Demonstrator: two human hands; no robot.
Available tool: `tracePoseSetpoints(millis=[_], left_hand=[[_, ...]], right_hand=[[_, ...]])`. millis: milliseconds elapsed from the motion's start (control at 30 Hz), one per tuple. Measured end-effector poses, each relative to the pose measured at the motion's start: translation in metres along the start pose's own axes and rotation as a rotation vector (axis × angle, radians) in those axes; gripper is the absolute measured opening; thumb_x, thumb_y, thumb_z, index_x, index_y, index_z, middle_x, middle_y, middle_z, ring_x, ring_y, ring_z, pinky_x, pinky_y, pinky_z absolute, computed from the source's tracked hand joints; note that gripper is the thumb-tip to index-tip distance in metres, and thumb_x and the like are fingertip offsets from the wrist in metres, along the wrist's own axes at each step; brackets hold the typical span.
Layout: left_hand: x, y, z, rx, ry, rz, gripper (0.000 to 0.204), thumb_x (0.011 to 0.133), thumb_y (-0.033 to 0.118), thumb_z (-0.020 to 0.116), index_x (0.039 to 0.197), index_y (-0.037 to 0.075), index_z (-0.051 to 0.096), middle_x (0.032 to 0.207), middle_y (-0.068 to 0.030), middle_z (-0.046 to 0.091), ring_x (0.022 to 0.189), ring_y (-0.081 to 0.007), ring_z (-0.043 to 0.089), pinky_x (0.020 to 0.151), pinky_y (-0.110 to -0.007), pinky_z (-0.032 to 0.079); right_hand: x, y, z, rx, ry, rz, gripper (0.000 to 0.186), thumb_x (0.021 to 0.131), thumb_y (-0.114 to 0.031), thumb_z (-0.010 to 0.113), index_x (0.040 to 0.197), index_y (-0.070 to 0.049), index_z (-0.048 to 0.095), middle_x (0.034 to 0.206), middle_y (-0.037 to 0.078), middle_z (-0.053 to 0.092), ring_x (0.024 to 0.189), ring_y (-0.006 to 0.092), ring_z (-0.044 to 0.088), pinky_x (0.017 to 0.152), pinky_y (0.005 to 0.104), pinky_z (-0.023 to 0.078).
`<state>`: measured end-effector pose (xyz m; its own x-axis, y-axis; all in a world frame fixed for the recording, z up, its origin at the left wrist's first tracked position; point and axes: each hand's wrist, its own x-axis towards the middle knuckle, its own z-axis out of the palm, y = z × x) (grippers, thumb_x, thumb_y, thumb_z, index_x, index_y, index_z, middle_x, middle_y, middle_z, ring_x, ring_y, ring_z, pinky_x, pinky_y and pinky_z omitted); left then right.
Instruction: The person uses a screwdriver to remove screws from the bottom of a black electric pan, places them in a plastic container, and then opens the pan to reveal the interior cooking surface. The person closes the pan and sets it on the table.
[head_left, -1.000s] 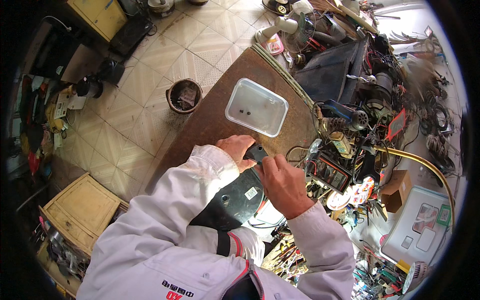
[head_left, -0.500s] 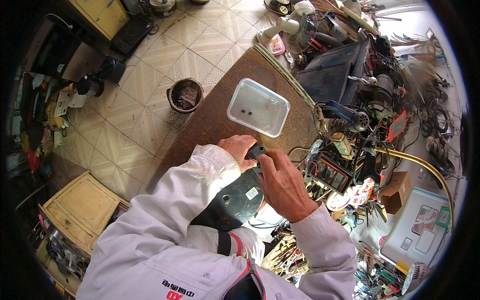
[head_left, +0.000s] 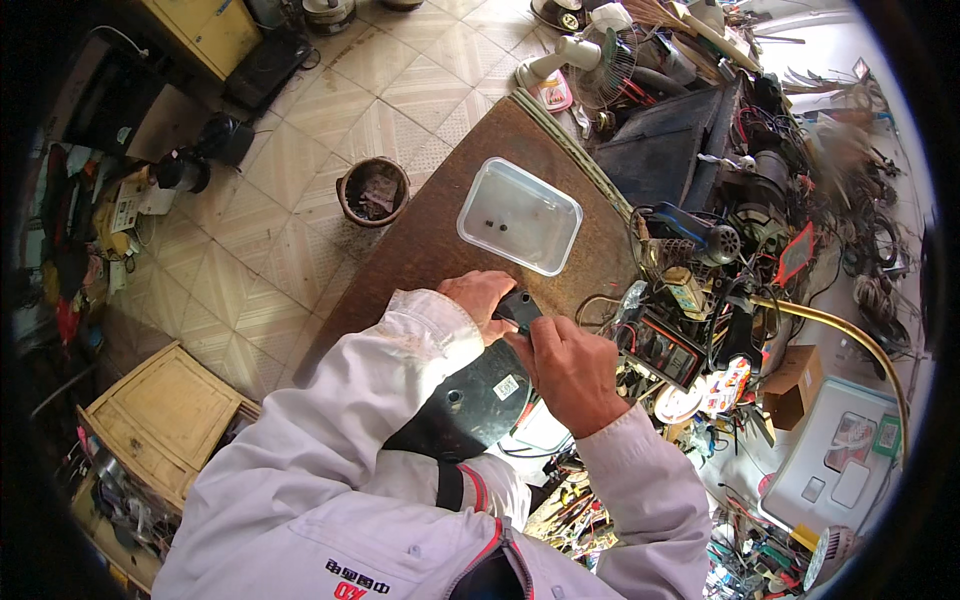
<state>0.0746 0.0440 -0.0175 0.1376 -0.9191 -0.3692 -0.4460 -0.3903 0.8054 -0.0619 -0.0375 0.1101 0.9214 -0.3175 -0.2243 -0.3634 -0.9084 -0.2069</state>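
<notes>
Near the table's front edge, my left hand [head_left: 478, 297] is closed on a small black part [head_left: 517, 303] with a round hole at its top. My right hand [head_left: 572, 368] is pinched against the near right side of that part. What lies between its thumb and forefinger is too small to make out. Just below both hands is a large dark, glossy piece [head_left: 455, 415] with a rounded edge, a hole and a white label. I cannot tell whether the black part is joined to it. Beyond my hands stands a clear plastic container [head_left: 520, 265] with small dark bits inside.
The container rests on a worn brown table [head_left: 440, 215]. A bucket [head_left: 345, 205] stands on the tiled floor to the left. To the right are a meter [head_left: 668, 350], a blue-and-black power tool [head_left: 705, 235], cables and a white case [head_left: 835, 455]. A fan [head_left: 605, 60] lies at the far side.
My right hand has shifted slightly, its fingers drawn lower along the black part, so more of the part shows. My left hand stays nearly in place.
</notes>
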Motion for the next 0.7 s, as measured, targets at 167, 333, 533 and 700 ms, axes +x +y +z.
tracePoseSetpoints(millis=[167, 333, 533, 700], left_hand=[[0.000, 0.004, -0.002, 0.016, 0.005, -0.011, 0.067, 0.082, 0.026, 0.082, 0.140, 0.006, 0.055, 0.142, -0.0159, 0.059, 0.131, -0.0339, 0.056, 0.109, -0.046, 0.046], [0.001, -0.007, 0.006, 0.010, 0.035, 0.017, 0.069, 0.081, 0.029, 0.082, 0.140, 0.006, 0.055, 0.141, -0.0160, 0.060, 0.129, -0.0344, 0.058, 0.108, -0.047, 0.048], [0.003, 0.001, 0.001, 0.010, -0.001, 0.011, 0.066, 0.081, 0.029, 0.081, 0.138, 0.005, 0.057, 0.142, -0.0164, 0.059, 0.130, -0.0345, 0.057, 0.109, -0.046, 0.047], [0.004, -0.008, 0.013, -0.008, 0.092, 0.049, 0.057, 0.081, 0.029, 0.083, 0.129, 0.007, 0.060, 0.128, -0.0122, 0.064, 0.124, -0.0330, 0.060, 0.103, -0.048, 0.048]], right_hand=[[0.005, 0.009, 0.007, 0.133, 0.151, -0.183, 0.031, 0.085, -0.019, 0.079, 0.103, -0.003, 0.059, 0.088, 0.014, 0.060, 0.075, 0.0330, 0.065, 0.059, 0.0419, 0.052], [0.004, -0.004, -0.005, 0.046, 0.017, -0.001, 0.024, 0.086, -0.015, 0.075, 0.099, -0.004, 0.058, 0.088, 0.013, 0.058, 0.075, 0.0328, 0.064, 0.060, 0.0429, 0.052], [0.001, 0.003, 0.002, -0.045, 0.049, -0.041, 0.025, 0.086, -0.017, 0.078, 0.095, -0.006, 0.058, 0.089, 0.013, 0.060, 0.071, 0.0308, 0.065, 0.055, 0.0408, 0.051], [0.012, 0.002, 0.006, 0.061, 0.245, -0.120, 0.027, 0.087, -0.023, 0.078, 0.082, -0.008, 0.057, 0.078, 0.011, 0.061, 0.060, 0.0292, 0.065, 0.048, 0.0404, 0.048]])
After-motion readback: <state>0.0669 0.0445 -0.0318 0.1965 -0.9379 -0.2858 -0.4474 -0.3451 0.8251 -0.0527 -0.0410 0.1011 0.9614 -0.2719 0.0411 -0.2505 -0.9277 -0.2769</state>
